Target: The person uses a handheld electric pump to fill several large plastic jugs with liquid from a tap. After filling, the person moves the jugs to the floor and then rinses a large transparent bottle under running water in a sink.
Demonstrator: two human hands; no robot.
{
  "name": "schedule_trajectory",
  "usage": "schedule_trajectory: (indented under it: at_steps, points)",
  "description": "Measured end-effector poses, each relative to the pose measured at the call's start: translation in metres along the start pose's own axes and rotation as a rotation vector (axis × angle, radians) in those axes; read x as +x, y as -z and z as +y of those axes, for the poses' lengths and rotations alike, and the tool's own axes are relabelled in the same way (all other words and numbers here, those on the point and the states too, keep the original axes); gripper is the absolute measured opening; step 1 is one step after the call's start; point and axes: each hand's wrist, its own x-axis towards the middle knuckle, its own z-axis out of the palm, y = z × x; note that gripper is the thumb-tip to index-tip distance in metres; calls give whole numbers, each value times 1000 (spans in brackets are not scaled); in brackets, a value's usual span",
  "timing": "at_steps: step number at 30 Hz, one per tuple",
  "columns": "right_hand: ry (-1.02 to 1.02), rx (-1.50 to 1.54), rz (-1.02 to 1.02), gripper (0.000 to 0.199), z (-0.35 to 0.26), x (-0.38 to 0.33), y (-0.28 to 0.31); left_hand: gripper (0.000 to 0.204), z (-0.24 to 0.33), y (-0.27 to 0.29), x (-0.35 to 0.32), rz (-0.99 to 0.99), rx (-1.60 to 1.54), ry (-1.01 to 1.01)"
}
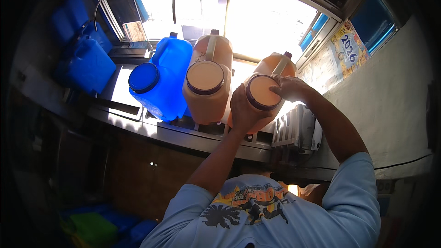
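Observation:
A pale, orange-tinted water jug (pixel 278 63) with a round cap (pixel 264 91) in a dark ring stands at the right end of the row on the counter. My left hand (pixel 246 110) is wrapped round its near left side, just below the cap. From the other side my right hand (pixel 292 88) grips the jug by the cap's right edge, its thumb on the cap. The fingers beyond the jug's side are partly hidden. Left of it stand a second pale jug (pixel 204 103) and a bright blue jug (pixel 170 92), both capped and untouched.
More blue jugs (pixel 89 66) stand at the far left. The metal counter edge (pixel 183 138) runs below the row, with a window (pixel 268 23) behind. Curved thin hoses (pixel 174 7) hang there. A slatted white device (pixel 298 128) sits right, beside the wall. Green and blue containers (pixel 94 229) lie low left.

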Motion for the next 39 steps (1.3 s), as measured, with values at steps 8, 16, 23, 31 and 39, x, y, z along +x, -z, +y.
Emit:
schedule_trajectory:
  at_steps: [8,16,23,31,39]
  points:
    - [-163,511,373,82,40,43,-30,107,-11,17,7,-173,-72,-7]
    - [-134,676,528,66,69,114,-80,68,16,88,25,-388,-122,-7]
    - [90,937,390,33,61,156,-60,65,-65,139,187,-230,479,14]
    - [131,524,498,49,47,217,-14,66,-82,65,204,-499,-19,412]
    - [-73,301,156,96,23,208,9,88,-40,5,215,-483,-464,561]
